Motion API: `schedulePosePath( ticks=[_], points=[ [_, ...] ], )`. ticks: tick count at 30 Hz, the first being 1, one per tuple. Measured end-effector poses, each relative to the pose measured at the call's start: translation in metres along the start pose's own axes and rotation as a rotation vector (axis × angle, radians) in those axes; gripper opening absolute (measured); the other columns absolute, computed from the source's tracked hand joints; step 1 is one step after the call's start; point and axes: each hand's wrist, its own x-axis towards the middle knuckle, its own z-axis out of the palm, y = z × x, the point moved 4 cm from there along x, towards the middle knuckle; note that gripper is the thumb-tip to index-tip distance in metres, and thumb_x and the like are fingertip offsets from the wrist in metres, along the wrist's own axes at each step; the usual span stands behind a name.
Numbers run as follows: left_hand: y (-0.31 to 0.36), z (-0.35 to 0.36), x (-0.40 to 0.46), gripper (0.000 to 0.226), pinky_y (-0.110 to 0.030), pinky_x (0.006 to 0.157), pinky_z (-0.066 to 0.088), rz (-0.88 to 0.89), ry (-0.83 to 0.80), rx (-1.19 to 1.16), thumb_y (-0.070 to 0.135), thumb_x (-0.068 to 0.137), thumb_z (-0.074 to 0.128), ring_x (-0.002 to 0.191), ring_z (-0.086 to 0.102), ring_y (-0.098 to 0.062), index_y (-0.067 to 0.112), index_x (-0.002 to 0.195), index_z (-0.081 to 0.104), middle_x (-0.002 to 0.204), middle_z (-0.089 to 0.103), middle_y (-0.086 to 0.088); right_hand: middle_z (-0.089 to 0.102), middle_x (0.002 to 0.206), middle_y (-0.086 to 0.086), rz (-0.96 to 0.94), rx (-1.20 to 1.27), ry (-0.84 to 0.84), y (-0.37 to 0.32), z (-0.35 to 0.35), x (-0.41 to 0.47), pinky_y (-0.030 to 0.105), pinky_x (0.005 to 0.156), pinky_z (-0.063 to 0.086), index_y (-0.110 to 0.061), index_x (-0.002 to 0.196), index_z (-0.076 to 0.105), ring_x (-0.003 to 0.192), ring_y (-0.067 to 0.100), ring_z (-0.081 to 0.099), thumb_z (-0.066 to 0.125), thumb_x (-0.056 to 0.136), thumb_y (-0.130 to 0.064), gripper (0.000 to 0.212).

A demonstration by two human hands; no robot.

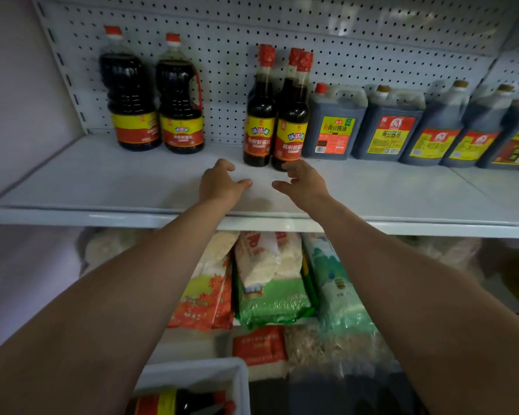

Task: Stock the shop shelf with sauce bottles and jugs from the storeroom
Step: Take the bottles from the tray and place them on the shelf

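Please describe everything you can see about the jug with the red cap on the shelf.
The jug with the red cap is squarish, of clear plastic by its look, filled with dark sauce. It has a built-in handle at the top, beside the cap. A yellow, green and red label covers its front. It stands upright at the back of the white shelf, between the tall glass bottles and a brown-capped jug, close against both. No hand touches it.

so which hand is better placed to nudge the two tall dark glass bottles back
Right, probably. The right hand hovers open just in front of the two tall dark glass bottles, fingertips almost at their bases; the left hand sits further left, over bare white shelf.
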Motion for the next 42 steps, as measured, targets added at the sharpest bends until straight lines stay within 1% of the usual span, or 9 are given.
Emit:
schedulePosePath(
  ticks=[14, 18, 22, 26, 29, 32, 35, 39, 42],
  points=[
    [-0.145, -0.036, -0.131, 0.054, -0.032, 0.089, 0.048, -0.046, -0.081, 0.109, 0.043, 0.076, 0.082, 0.112, 0.06, -0.028, 0.018, 0.118, 0.061, 0.122, 0.062, -0.008, 0.061, 0.107, -0.003, 0.126, -0.104, -0.114, 0.029, 0.097, -0.169, 0.035, 0.081, 0.055, -0.018, 0.125, 0.061, 0.105, 0.022, 0.063, 0.082, 0.083, -0.034, 0.05],
    [-0.209, -0.016, -0.159, 0.055, -0.034, 0.09, 0.045, -0.175, -0.178, 0.169, 0.044, 0.078, 0.081, 0.113, 0.059, -0.028, 0.017, 0.121, 0.06, 0.124, 0.061, -0.009, 0.062, 0.116, 0.002, 0.269, -0.127, -0.219, 0.078, 0.135, -0.203, 0.035, 0.084, 0.051, -0.016, 0.124, 0.062, 0.106, 0.023, 0.062, 0.081, 0.084, -0.036, 0.048],
    [-0.261, 0.011, -0.186, 0.054, -0.029, 0.084, 0.04, -0.269, -0.272, 0.199, 0.042, 0.082, 0.078, 0.115, 0.058, -0.025, 0.014, 0.125, 0.06, 0.127, 0.063, -0.005, 0.065, 0.105, -0.002, 0.409, -0.135, -0.359, 0.132, 0.171, -0.23, 0.032, 0.078, 0.049, -0.019, 0.114, 0.066, 0.097, 0.02, 0.062, 0.079, 0.083, -0.035, 0.038],
    [-0.311, 0.045, -0.21, 0.053, -0.028, 0.084, 0.037, -0.367, -0.374, 0.197, 0.041, 0.084, 0.076, 0.116, 0.056, -0.024, 0.014, 0.125, 0.059, 0.126, 0.061, -0.005, 0.075, 0.092, -0.001, 0.564, -0.063, -0.492, 0.267, 0.24, -0.245, 0.047, 0.082, 0.06, -0.026, 0.092, 0.07, 0.088, 0.024, 0.071, 0.078, 0.057, -0.06, 0.05],
    [-0.342, 0.072, -0.225, 0.051, -0.027, 0.084, 0.037, -0.446, -0.448, 0.223, 0.041, 0.084, 0.075, 0.113, 0.057, -0.023, 0.015, 0.125, 0.059, 0.119, 0.061, -0.003, 0.063, 0.083, 0.0, 0.62, -0.172, -0.586, 0.24, 0.232, -0.269, 0.028, 0.075, 0.047, -0.016, 0.093, 0.067, 0.083, 0.021, 0.063, 0.076, 0.082, -0.042, 0.03],
    [-0.367, 0.103, -0.239, 0.05, -0.031, 0.085, 0.047, -0.488, -0.508, 0.242, 0.042, 0.082, 0.076, 0.108, 0.062, -0.022, 0.014, 0.12, 0.06, 0.113, 0.066, -0.002, 0.066, 0.104, 0.009, 0.704, -0.226, -0.715, 0.262, 0.241, -0.28, 0.028, 0.082, 0.044, -0.005, 0.112, 0.069, 0.1, 0.025, 0.063, 0.065, 0.096, -0.036, 0.036],
    [-0.389, 0.132, -0.252, 0.052, -0.033, 0.091, 0.047, -0.569, -0.564, 0.285, 0.041, 0.083, 0.075, 0.113, 0.06, -0.026, 0.012, 0.124, 0.061, 0.119, 0.065, -0.007, 0.07, 0.102, 0.012, 0.755, -0.237, -0.755, 0.293, 0.258, -0.285, 0.035, 0.091, 0.053, -0.006, 0.097, 0.07, 0.098, 0.028, 0.066, 0.067, 0.093, -0.04, 0.034],
    [-0.415, 0.169, -0.262, 0.051, -0.036, 0.091, 0.048, -0.654, -0.617, 0.29, 0.04, 0.084, 0.075, 0.109, 0.062, -0.031, 0.011, 0.123, 0.062, 0.119, 0.066, -0.013, 0.07, 0.121, 0.016, 0.836, -0.197, -0.786, 0.329, 0.276, -0.292, 0.037, 0.09, 0.052, -0.002, 0.123, 0.068, 0.111, 0.029, 0.065, 0.071, 0.091, -0.039, 0.049],
    [-0.429, 0.193, -0.267, 0.05, -0.037, 0.093, 0.047, -0.662, -0.636, 0.318, 0.042, 0.085, 0.073, 0.113, 0.06, -0.029, 0.012, 0.123, 0.061, 0.12, 0.065, -0.011, 0.073, 0.109, 0.015, 0.87, -0.157, -0.826, 0.344, 0.289, -0.293, 0.036, 0.089, 0.052, -0.004, 0.111, 0.073, 0.105, 0.03, 0.067, 0.072, 0.091, -0.038, 0.04]
  ],
)
